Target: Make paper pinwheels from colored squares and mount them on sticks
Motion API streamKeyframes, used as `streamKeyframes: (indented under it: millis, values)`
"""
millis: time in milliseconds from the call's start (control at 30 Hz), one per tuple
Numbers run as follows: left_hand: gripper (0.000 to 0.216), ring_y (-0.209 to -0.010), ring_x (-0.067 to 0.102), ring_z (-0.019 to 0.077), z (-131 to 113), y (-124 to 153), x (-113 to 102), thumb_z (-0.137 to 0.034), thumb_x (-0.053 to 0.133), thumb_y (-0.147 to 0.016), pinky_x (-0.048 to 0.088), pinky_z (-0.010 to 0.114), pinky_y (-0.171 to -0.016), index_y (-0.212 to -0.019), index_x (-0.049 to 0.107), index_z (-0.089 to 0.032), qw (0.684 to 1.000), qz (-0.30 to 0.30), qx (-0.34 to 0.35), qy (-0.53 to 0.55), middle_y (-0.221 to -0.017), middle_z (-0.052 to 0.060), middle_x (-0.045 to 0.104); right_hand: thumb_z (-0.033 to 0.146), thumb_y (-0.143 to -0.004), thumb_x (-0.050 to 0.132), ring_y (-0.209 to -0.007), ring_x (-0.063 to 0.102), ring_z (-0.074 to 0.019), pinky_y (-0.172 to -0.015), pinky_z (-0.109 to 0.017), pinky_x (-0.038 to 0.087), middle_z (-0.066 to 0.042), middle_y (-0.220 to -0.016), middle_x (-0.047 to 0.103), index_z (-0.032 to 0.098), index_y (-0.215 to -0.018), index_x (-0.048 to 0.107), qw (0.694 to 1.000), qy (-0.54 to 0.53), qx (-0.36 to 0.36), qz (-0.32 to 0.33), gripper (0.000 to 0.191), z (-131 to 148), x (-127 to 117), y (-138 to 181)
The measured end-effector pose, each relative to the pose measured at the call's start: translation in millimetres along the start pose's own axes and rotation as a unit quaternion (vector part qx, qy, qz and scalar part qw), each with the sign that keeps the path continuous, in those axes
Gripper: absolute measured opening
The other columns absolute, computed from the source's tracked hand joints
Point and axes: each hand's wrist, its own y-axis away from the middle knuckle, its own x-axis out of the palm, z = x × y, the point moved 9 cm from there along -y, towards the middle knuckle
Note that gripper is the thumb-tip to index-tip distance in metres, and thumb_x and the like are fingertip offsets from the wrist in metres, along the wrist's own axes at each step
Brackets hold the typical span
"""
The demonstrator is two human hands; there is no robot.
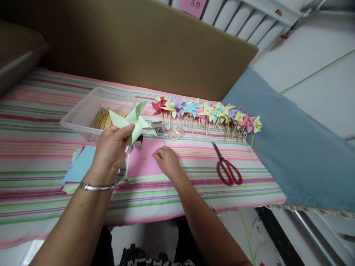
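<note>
My left hand [112, 142] pinches a light green paper pinwheel [135, 119] near its middle, raised above the table in front of a clear plastic box. No stick shows on this pinwheel. My right hand [168, 160] is over the right edge of a pink paper sheet [144, 162], thumb and fingertips pressed together; whatever they hold, if anything, is too small to make out. Tiny dark specks lie on the pink sheet. Just beyond are a small box of metal pins [158, 128] and a round clear container [175, 131] with small pale pieces.
Thin wooden sticks [102, 117] lie in the clear plastic box [80, 107]. Coloured paper squares [79, 168] are stacked at left. Finished pinwheels [206, 111] on sticks line the back right. Red-handled scissors [227, 168] lie at right. A cardboard panel [155, 48] stands behind.
</note>
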Motion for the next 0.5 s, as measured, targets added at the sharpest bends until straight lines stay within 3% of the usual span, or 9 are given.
streamKeyframes:
  millis: [500]
  values:
    - [0.026,-0.049,0.053,0.0103,-0.8,0.2,-0.5,-0.018,0.079,-0.05,0.04,0.023,-0.047,-0.051,0.054,-0.016,1.0,-0.007,0.003,0.003,-0.053,-0.002,0.058,0.01,-0.08,0.046,-0.072,0.053,-0.0138,-0.065,-0.023,0.035,-0.002,-0.075,0.06,0.018,-0.063,0.06,0.999,-0.039,0.009,0.025,0.023,-4.3,-2.5,-3.1]
